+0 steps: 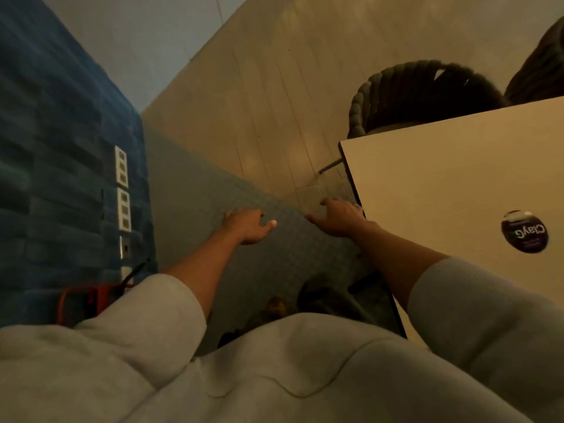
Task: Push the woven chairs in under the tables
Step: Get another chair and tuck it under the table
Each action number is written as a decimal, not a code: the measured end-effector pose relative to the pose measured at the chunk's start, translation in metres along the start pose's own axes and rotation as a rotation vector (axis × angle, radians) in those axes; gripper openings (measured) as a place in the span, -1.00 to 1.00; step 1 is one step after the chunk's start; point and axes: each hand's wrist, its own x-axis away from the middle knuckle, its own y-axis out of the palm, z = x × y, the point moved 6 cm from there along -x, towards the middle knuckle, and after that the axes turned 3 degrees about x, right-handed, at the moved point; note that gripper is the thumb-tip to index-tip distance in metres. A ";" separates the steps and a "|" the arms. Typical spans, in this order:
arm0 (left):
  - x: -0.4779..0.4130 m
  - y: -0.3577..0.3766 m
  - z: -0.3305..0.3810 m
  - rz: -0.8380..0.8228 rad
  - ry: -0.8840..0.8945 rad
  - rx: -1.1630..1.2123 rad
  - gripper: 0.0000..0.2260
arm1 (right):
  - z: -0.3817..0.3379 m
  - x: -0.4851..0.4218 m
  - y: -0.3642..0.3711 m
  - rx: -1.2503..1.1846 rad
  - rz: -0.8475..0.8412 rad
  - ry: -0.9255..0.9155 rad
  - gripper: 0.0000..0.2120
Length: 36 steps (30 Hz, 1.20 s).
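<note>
The floor (274, 96) is pale planks farther off and small grey tiles (189, 190) closer in, seen from above in dim, warm light. A dark blue wall (61, 166) of ridged blocks runs down the left side, with 2 white socket plates (122, 187) set one above the other on it, and something red-orange (82, 300) sits at its foot. On the right, a pale table (451, 190) fills the corner of the view; a round dark sticker (524, 231) with white lettering lies on its top.

A woven chair (406, 96) with a thick, rope-like curved back stands at the far edge of the table, its seat partly hidden behind the tabletop. The edge of a 2nd woven chair (540, 68) shows at the top right, also beyond the table.

Both arms reach forward in pale grey sleeves (476, 300) pushed up past the forearm. The left hand (247, 225) hovers over the grey tiles, fingers loosely curled and holding nothing. The right hand (341, 218) is at the near corner of the table, fingers spread and empty; I cannot tell whether it touches the table edge. Neither hand is on a chair. Dark shapes lie on the floor between the arms, too blurred to identify.
</note>
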 end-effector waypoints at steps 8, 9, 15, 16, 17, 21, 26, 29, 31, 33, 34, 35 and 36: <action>-0.138 -0.103 0.025 -0.020 0.082 -0.077 -0.35 | 0.025 -0.128 -0.076 -0.008 0.047 0.050 -0.21; -0.154 -0.120 0.027 -0.020 0.077 -0.081 -0.35 | 0.028 -0.147 -0.090 -0.002 0.042 0.055 -0.21; -0.243 -0.225 0.033 0.034 0.074 -0.116 -0.37 | 0.055 -0.238 -0.166 -0.049 0.024 0.079 -0.22; -0.256 -0.238 0.033 0.045 0.072 -0.108 -0.38 | 0.059 -0.251 -0.176 -0.055 0.013 0.086 -0.22; -0.269 -0.250 0.032 0.044 0.072 -0.113 -0.38 | 0.060 -0.264 -0.186 -0.046 0.001 0.089 -0.22; -0.315 -0.282 0.025 0.023 0.091 -0.126 -0.36 | 0.064 -0.309 -0.214 -0.018 -0.049 0.110 -0.21; -0.398 -0.332 0.011 -0.020 0.134 -0.200 -0.37 | 0.067 -0.379 -0.252 0.006 -0.115 0.166 -0.24; -0.465 -0.381 0.009 -0.003 0.199 -0.237 -0.38 | 0.075 -0.420 -0.279 -0.052 -0.093 0.257 -0.25; -0.503 -0.416 0.014 0.004 0.248 -0.275 -0.39 | 0.082 -0.439 -0.294 -0.101 -0.082 0.342 -0.25; -0.538 -0.447 0.024 -0.003 0.324 -0.322 -0.40 | 0.090 -0.450 -0.309 -0.167 -0.062 0.419 -0.25; -0.562 -0.468 0.035 -0.001 0.371 -0.367 -0.40 | 0.095 -0.460 -0.317 -0.228 -0.030 0.479 -0.26; -0.579 -0.481 0.044 0.006 0.407 -0.402 -0.41 | 0.100 -0.465 -0.322 -0.290 -0.011 0.522 -0.27; -0.596 -0.496 0.055 0.005 0.434 -0.440 -0.41 | 0.105 -0.471 -0.327 -0.337 -0.004 0.554 -0.27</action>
